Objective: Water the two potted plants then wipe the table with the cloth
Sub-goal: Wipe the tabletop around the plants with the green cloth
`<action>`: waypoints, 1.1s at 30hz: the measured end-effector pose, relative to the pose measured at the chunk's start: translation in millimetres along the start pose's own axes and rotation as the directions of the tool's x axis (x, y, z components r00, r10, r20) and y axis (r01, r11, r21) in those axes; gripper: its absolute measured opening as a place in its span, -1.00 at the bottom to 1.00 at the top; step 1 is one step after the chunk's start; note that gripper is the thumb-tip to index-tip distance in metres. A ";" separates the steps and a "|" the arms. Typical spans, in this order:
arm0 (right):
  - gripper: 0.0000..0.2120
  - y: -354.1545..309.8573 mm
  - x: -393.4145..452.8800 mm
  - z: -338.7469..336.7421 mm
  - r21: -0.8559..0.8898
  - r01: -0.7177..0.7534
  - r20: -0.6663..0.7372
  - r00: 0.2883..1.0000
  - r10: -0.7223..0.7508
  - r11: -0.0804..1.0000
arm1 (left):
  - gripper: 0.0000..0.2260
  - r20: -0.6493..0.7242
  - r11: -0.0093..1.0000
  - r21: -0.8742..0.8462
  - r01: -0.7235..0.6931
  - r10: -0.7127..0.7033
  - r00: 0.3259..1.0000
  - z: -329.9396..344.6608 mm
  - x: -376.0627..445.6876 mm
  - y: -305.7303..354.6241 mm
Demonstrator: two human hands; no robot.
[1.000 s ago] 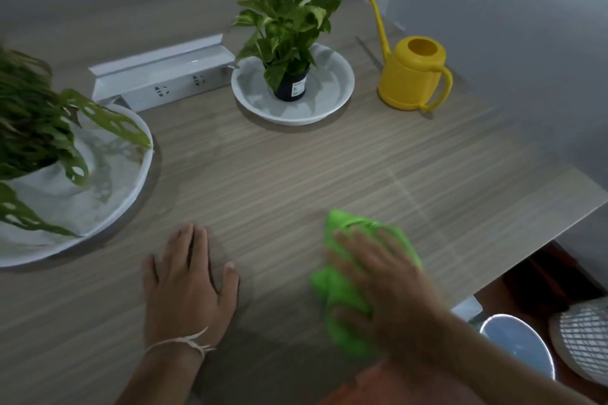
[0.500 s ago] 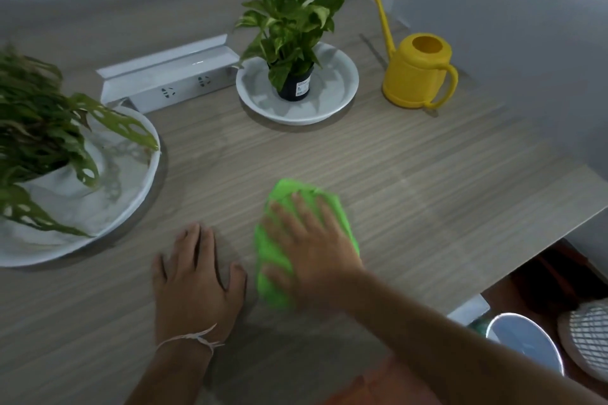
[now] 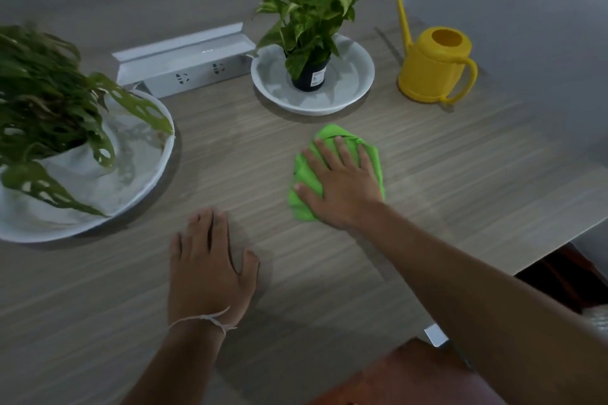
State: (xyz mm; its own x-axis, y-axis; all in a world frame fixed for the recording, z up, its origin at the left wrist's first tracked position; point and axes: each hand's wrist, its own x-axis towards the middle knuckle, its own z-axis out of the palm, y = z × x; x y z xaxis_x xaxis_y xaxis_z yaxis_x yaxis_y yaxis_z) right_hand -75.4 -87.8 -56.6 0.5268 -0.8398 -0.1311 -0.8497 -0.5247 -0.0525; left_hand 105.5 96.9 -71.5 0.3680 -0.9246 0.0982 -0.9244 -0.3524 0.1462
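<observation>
My right hand [image 3: 342, 182] lies flat with spread fingers on a bright green cloth [image 3: 334, 135], pressing it to the wooden table [image 3: 460, 168] just in front of the small plant's saucer. My left hand [image 3: 209, 263] rests palm down on the table nearer to me, holding nothing. A small potted plant [image 3: 311, 20] in a black pot stands in a white saucer [image 3: 353, 89] at the back. A larger leafy plant [image 3: 42, 99] sits in a big white dish [image 3: 141, 174] at the left. A yellow watering can [image 3: 434, 67] stands at the back right.
A white socket box [image 3: 184, 66] with a raised lid sits between the two plants at the back. The table's right edge [image 3: 559, 246] runs diagonally, with dark floor beyond it. A reddish surface [image 3: 404, 375] shows at the bottom edge.
My right hand has slid the green cloth from the near right of the table leftward and then away from me, towards the small plant's saucer. My left hand has stayed put.
</observation>
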 end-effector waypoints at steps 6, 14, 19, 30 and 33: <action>-0.31 -50.7 -99.3 17.0 -0.018 0.433 -0.036 0.901 -0.433 0.901 | -0.39 -0.030 0.999 -0.027 -0.025 0.024 0.999 0.7 2.3 -1.5; -0.27 -17.9 -80.2 8.4 -0.053 0.148 -0.019 0.989 -0.149 0.988 | -0.51 -0.082 0.981 -0.194 -0.027 0.011 0.997 3.7 -0.3 -5.2; -0.25 -104.4 -46.9 12.3 -0.025 -0.063 -0.044 0.997 0.062 0.998 | -0.56 -0.165 0.944 -0.297 -0.141 0.095 0.982 -8.7 -51.0 -50.1; -0.20 -292.5 -173.4 31.0 -0.133 0.755 0.059 0.653 -0.755 0.643 | -0.57 -0.157 0.982 -0.163 0.095 -0.121 0.980 -60.0 -187.8 -297.2; -0.26 -331.0 -130.9 29.4 -0.122 0.759 0.053 0.648 -0.760 0.639 | -0.56 -0.126 0.984 -0.165 0.068 -0.090 0.988 -69.0 -185.7 -322.8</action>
State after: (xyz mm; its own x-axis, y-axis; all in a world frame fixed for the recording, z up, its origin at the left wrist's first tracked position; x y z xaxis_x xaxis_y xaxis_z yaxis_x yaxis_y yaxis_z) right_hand 136.1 199.8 -51.2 0.9856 -0.1381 -0.0977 -0.1399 -0.9901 -0.0123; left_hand 342.5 392.3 -69.1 0.4590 -0.8637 0.2083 -0.8679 -0.3858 0.3130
